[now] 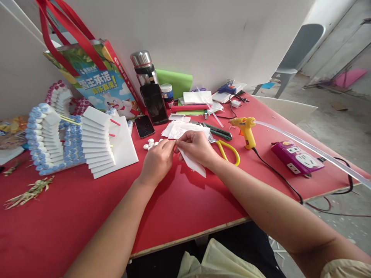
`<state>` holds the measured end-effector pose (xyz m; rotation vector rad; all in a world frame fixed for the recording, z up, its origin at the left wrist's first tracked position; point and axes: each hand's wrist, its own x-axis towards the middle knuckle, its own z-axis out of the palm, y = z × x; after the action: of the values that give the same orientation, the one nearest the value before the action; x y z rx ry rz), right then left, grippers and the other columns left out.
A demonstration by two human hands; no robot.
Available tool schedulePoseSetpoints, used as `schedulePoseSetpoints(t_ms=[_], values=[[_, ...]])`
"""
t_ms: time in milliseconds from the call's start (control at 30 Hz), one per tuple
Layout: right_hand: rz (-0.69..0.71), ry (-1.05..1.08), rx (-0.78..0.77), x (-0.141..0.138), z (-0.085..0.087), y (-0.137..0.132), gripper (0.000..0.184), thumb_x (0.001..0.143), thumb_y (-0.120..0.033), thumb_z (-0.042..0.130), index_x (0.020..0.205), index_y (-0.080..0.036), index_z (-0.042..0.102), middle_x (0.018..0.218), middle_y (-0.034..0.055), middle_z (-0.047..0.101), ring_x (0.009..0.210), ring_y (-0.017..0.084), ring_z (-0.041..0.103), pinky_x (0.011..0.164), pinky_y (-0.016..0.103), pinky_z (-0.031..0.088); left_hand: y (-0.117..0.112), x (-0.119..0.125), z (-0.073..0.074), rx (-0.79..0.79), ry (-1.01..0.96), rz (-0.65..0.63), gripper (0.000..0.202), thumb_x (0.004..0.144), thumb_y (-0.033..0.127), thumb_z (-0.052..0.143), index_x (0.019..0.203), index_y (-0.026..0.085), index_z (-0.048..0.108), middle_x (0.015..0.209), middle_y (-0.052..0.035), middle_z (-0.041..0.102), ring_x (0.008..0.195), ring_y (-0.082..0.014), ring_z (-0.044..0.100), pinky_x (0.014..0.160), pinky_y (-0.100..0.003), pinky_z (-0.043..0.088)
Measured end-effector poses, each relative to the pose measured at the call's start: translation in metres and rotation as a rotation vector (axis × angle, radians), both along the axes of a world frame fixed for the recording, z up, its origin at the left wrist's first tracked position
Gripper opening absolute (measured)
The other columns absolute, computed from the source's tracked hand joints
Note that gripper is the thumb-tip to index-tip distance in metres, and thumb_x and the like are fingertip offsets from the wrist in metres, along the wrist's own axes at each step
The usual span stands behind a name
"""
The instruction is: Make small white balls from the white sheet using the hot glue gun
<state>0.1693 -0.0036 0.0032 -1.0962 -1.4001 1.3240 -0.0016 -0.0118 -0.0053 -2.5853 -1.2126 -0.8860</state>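
Observation:
My left hand (158, 160) and my right hand (197, 148) meet over the red table, fingertips pinched together. A strip of thin white paper (193, 164) hangs from beneath my right fingers, its free end pointing toward me. The part between my fingertips is hidden, and my left hand's fingers are closed at that same spot. Small crumpled white paper balls (150, 145) lie just beyond my left hand. A stack of white paper sheets (181, 129) rests behind both hands. Yellow-handled scissors (228, 152) lie beside my right wrist.
A yellow glue gun (245, 129) stands right, near a purple power strip (298, 158). Behind the scissors lies a green utility knife (220, 132). Phones (145, 126), a thermos (142, 63) and a gift bag (107, 85) stand at the back. Left is a white layered paper model (98, 143).

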Motion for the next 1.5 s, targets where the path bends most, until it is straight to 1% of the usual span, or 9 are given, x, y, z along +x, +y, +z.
schedulePoseSetpoints(t_ms=[167, 333, 400, 633, 767, 933, 1167, 1333, 1500], values=[[-0.047, 0.052, -0.057, 0.0, -0.002, 0.005, 0.006, 0.074, -0.018, 0.065, 0.072, -0.019, 0.06, 0.066, 0.0039, 0.072, 0.055, 0.018, 0.067, 0.049, 0.026, 0.051, -0.002, 0.003, 0.001, -0.117, -0.186, -0.041, 0.025, 0.101, 0.018, 0.046, 0.104, 0.015, 0.07, 0.083, -0.0063, 0.067, 0.076, -0.0186, 0.061, 0.07, -0.03, 0.046], [0.005, 0.142, 0.019, -0.001, -0.002, 0.004, 0.007, 0.076, -0.015, 0.061, 0.073, -0.019, 0.057, 0.063, 0.0012, 0.07, 0.056, 0.018, 0.069, 0.055, 0.028, 0.055, -0.001, 0.005, 0.001, -0.557, -0.638, -0.075, 0.026, 0.101, 0.033, 0.055, 0.108, 0.019, 0.075, 0.071, -0.0016, 0.064, 0.061, -0.0136, 0.058, 0.06, -0.026, 0.048], [0.061, 0.17, 0.058, -0.001, -0.001, 0.003, 0.006, 0.079, -0.016, 0.061, 0.076, -0.019, 0.057, 0.063, 0.0002, 0.069, 0.055, 0.017, 0.069, 0.055, 0.028, 0.056, 0.002, 0.003, -0.002, -0.619, -0.743, -0.087, 0.025, 0.098, 0.035, 0.06, 0.106, 0.019, 0.077, 0.072, -0.0018, 0.062, 0.06, -0.0127, 0.056, 0.056, -0.025, 0.046], [0.099, 0.095, 0.062, 0.003, 0.007, 0.001, 0.009, 0.088, -0.021, 0.063, 0.079, -0.018, 0.062, 0.076, 0.004, 0.074, 0.059, 0.016, 0.069, 0.056, 0.026, 0.055, 0.001, 0.001, -0.001, -0.415, -0.645, -0.044, 0.021, 0.097, 0.031, 0.062, 0.103, 0.021, 0.079, 0.082, -0.0032, 0.065, 0.071, -0.013, 0.058, 0.067, -0.025, 0.049], [0.169, 0.389, -0.292, 0.006, 0.009, 0.004, 0.02, 0.099, -0.027, 0.052, 0.085, -0.016, 0.061, 0.078, 0.008, 0.074, 0.062, 0.019, 0.07, 0.064, 0.034, 0.06, -0.002, 0.003, 0.004, -0.302, -0.616, 0.023, 0.02, 0.098, 0.028, 0.06, 0.102, 0.02, 0.077, 0.085, -0.0031, 0.067, 0.075, -0.0139, 0.061, 0.072, -0.026, 0.05], [0.368, 0.6, -0.605, 0.009, 0.008, 0.008, 0.017, 0.101, -0.023, 0.053, 0.096, -0.012, 0.065, 0.084, 0.0106, 0.074, 0.069, 0.018, 0.072, 0.07, 0.033, 0.062, 0.0, 0.001, 0.003, -0.429, -0.745, -0.003, 0.019, 0.095, 0.031, 0.064, 0.101, 0.02, 0.078, 0.084, -0.0027, 0.067, 0.076, -0.0143, 0.063, 0.07, -0.025, 0.05], [0.189, 0.445, -0.572, 0.014, 0.012, 0.007, 0.006, 0.091, -0.02, 0.069, 0.09, -0.014, 0.069, 0.07, 0.0054, 0.071, 0.064, 0.019, 0.07, 0.061, 0.029, 0.061, -0.004, 0.002, 0.007, -0.409, -0.644, -0.013, 0.018, 0.096, 0.03, 0.062, 0.099, 0.02, 0.077, 0.083, -0.0029, 0.066, 0.071, -0.0135, 0.059, 0.069, -0.026, 0.049], [0.273, 0.428, -0.582, 0.017, 0.011, 0.008, 0.019, 0.085, -0.031, 0.078, 0.09, -0.014, 0.069, 0.071, 0.0066, 0.072, 0.069, 0.021, 0.071, 0.068, 0.036, 0.064, -0.005, 0.002, 0.008, -0.331, -0.583, -0.036, 0.019, 0.098, 0.027, 0.06, 0.101, 0.019, 0.076, 0.09, -0.0049, 0.07, 0.083, -0.0163, 0.065, 0.078, -0.027, 0.052], [0.34, 0.433, -0.614, 0.019, 0.012, 0.008, 0.015, 0.088, -0.025, 0.074, 0.094, -0.013, 0.068, 0.074, 0.0082, 0.073, 0.067, 0.022, 0.072, 0.061, 0.034, 0.061, -0.004, 0.001, 0.008, -0.31, -0.55, -0.057, 0.02, 0.098, 0.025, 0.058, 0.104, 0.02, 0.077, 0.095, -0.0056, 0.072, 0.088, -0.0173, 0.067, 0.081, -0.028, 0.052]])
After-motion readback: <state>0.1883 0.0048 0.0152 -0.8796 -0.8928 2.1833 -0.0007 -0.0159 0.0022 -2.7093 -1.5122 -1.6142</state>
